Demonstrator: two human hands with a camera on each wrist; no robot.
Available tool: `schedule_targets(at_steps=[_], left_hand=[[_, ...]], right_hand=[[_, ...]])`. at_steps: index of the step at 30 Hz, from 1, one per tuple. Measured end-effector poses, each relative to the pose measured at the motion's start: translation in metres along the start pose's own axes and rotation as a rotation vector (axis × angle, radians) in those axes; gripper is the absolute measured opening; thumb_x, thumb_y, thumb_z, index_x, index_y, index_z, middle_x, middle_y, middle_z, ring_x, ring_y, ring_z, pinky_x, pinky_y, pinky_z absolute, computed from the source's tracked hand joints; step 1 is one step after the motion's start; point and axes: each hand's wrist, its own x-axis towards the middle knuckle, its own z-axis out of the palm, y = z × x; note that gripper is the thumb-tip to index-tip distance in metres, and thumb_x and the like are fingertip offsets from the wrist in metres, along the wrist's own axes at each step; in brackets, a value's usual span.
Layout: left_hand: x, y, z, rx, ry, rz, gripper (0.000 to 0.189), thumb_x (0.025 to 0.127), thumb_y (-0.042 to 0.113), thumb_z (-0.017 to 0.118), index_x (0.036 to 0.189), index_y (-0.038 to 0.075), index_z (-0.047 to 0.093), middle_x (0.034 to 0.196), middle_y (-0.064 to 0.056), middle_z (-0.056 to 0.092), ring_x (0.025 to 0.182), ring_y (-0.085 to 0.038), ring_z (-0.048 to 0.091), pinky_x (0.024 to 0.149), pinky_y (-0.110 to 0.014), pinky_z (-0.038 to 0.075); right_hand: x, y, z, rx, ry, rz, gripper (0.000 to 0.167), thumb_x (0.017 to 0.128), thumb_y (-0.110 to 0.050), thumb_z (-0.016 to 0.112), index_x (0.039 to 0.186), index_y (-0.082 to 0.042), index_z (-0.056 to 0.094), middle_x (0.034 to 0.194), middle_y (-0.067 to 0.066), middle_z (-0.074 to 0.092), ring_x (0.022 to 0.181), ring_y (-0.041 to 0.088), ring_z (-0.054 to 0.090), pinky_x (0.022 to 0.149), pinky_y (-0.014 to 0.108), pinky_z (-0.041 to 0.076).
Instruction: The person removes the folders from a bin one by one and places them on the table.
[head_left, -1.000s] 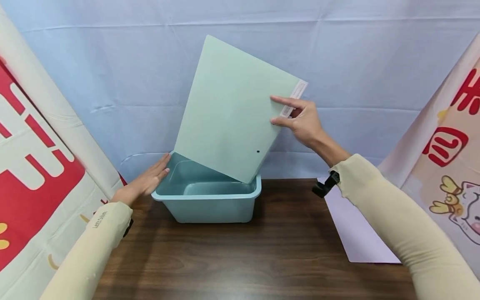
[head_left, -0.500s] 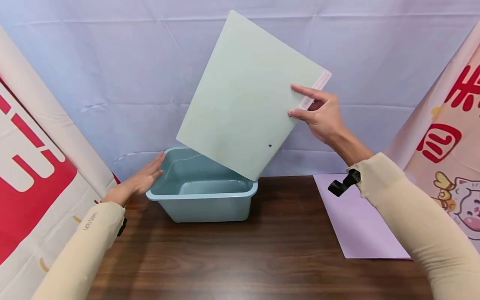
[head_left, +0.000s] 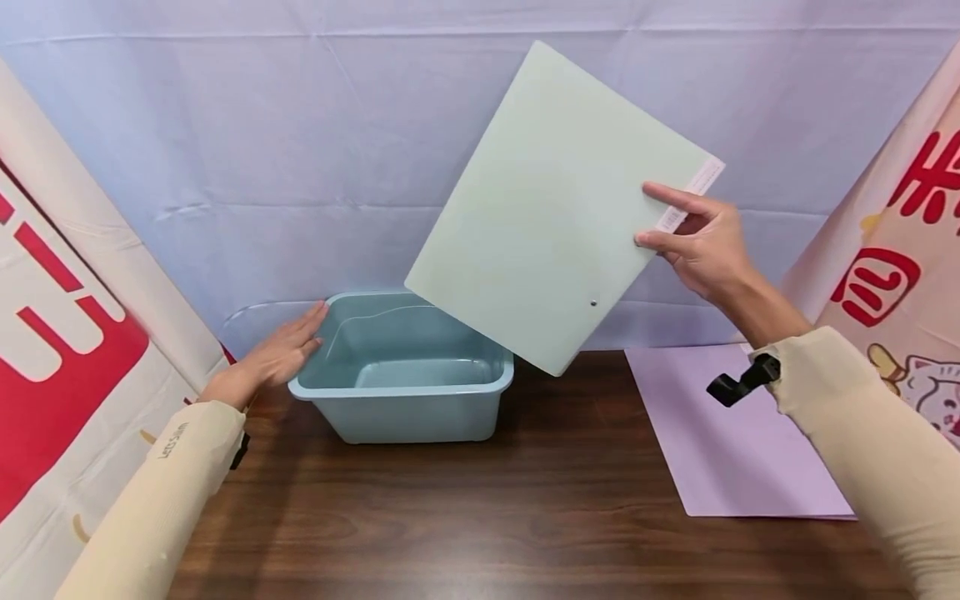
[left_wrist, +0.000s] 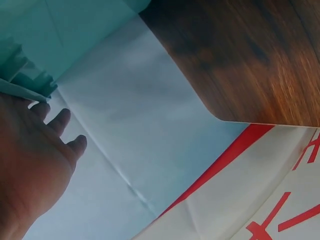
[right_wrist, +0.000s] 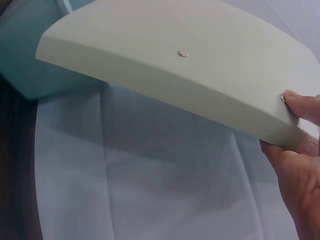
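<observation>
A pale green file folder (head_left: 540,200) is held up tilted by my right hand (head_left: 705,237), over the right side of a blue-green plastic basin (head_left: 408,417). Thumb and fingers pinch the folder by its spine edge, beside a white label strip (head_left: 703,177). The right wrist view shows the thick spine (right_wrist: 150,90) and a metal rivet (right_wrist: 183,53), with the thumb at another rivet. My left hand (head_left: 283,350) lies with fairly straight fingers against the basin's left rim; the left wrist view has these fingers (left_wrist: 60,122) at the basin's edge.
On the dark wood table (head_left: 480,533), a purple folder (head_left: 731,450) lies flat at the right, partly behind my right forearm. A pale blue cloth (head_left: 262,150) hangs behind the basin. Printed cloths stand on the left and right sides.
My right hand has carried the green folder up and then to the right, its lower corner leaving the basin's inside and passing beyond the right rim. The left hand stays at the left rim.
</observation>
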Motion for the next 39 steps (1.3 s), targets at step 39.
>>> schedule_targets(at_steps=[39], left_hand=[[-0.014,-0.015,-0.011,-0.029,0.032,0.037,0.066,0.117,0.032,0.032,0.169,0.0,0.005,0.175,-0.026,0.002,0.157,-0.056,0.009,0.121,-0.077,0.008]], right_hand=[[-0.054,0.01,-0.136,-0.123,-0.321,0.333,0.069,0.094,0.033,0.043,0.147,-0.005,0.064,0.115,0.005,0.078,0.092,0.009,0.073,0.075,0.021,0.06]])
